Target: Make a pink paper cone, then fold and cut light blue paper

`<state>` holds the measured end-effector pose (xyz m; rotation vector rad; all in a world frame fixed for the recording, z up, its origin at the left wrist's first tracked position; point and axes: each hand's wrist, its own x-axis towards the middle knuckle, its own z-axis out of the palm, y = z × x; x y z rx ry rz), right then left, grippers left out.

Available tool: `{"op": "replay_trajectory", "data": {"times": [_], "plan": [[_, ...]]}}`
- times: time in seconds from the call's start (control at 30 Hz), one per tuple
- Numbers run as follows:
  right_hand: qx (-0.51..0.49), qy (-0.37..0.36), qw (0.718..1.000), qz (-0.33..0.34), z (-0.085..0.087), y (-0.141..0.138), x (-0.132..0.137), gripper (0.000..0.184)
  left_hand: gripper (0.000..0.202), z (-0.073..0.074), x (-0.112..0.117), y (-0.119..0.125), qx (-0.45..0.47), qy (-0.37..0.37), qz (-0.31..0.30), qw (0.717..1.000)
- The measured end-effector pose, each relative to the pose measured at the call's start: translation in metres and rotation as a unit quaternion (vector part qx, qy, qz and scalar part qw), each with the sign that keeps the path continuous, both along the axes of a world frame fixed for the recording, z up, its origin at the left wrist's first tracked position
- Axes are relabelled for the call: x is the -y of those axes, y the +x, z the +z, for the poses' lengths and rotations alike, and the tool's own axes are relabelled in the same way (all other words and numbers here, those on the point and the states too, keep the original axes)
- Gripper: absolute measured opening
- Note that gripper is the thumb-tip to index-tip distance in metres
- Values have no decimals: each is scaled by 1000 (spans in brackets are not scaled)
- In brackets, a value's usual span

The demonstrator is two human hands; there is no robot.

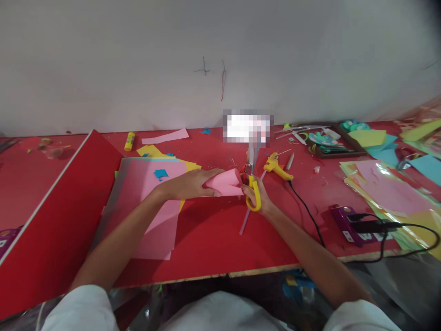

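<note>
My left hand [193,185] is closed around a curled piece of pink paper [225,181] above the middle of the red table. In my right hand [263,195] is a pair of scissors [254,195] with yellow handles, its blades pointing away from me and up. The fingertips of that hand reach the right end of the pink paper; whether they pinch it, I cannot tell. Just beyond my right hand lies a yellow glue gun [277,168] with a black cord. A thin translucent stick [244,223] lies below the right hand.
Pink sheets [151,234] lie stacked at left, with a blue scrap [161,174] on top. A red board [62,207] leans beside them. Behind stand a glue stick [129,141] and a pink strip [165,136]. At right are a dark tray [339,155], a purple box [351,225] with cables, and coloured papers [392,188].
</note>
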<state>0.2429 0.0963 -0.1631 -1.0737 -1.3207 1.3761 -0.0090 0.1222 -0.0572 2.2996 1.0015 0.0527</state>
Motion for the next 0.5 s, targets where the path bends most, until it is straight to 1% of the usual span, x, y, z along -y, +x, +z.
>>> {"op": "replay_trajectory", "data": {"times": [0.13,0.27,0.37,0.5], "plan": [[8,4,1000,-17,4,0,-1,49,79,4,6,5,-1,23,15,1000],[-27,28,998,-55,3,1,-3,48,91,3,13,8,-13,100,20,995],[-56,44,995,-71,-3,2,-5,41,101,-4,17,12,-38,186,6,982],[-83,54,988,-116,-9,3,-10,39,98,-20,19,24,-80,302,21,950]]}}
